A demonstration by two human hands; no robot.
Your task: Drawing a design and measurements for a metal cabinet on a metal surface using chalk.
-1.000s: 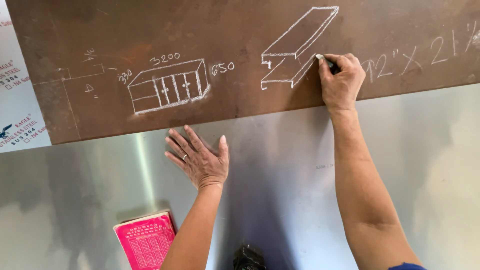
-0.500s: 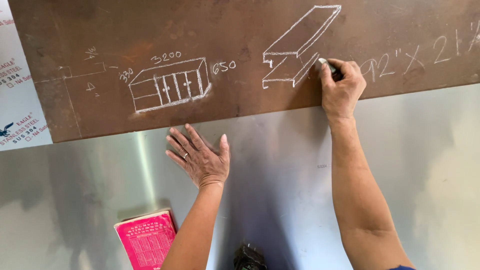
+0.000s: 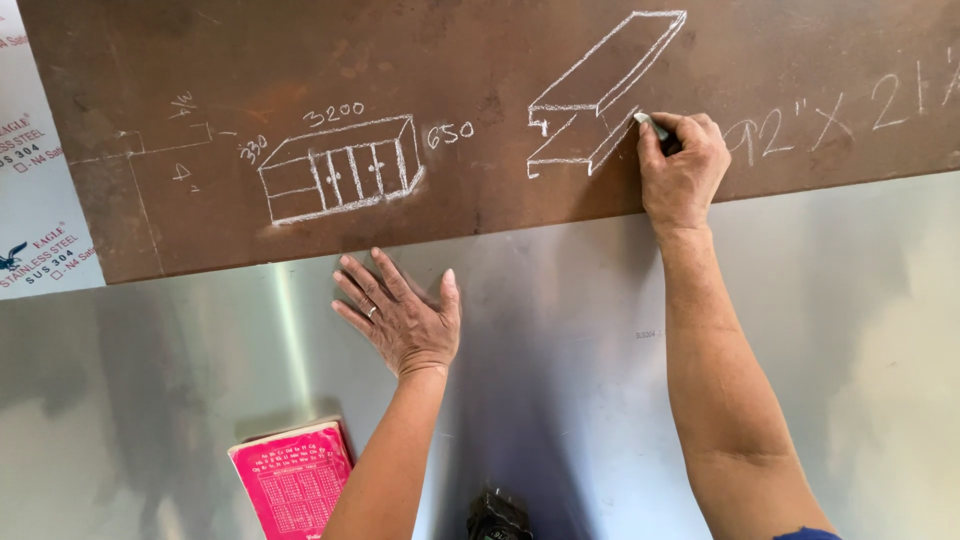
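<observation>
Right hand (image 3: 684,175) barely shifted, chalk (image 3: 646,123) mostly hidden

Landmark: pink booklet (image 3: 292,480), lower left on the shiny steel surface (image 3: 560,400), tilted, its cover printed with a grid table. Right of the booklet, at the bottom edge, a small dark object (image 3: 497,518), cut off, kind unclear. Well above the booklet, a chalk cabinet sketch (image 3: 338,172) with four doors, chalk figures around it. Left of that sketch, fainter chalk lines (image 3: 150,145). Far up-left of the booklet, white film-covered sheet (image 3: 35,215) with print.
</observation>
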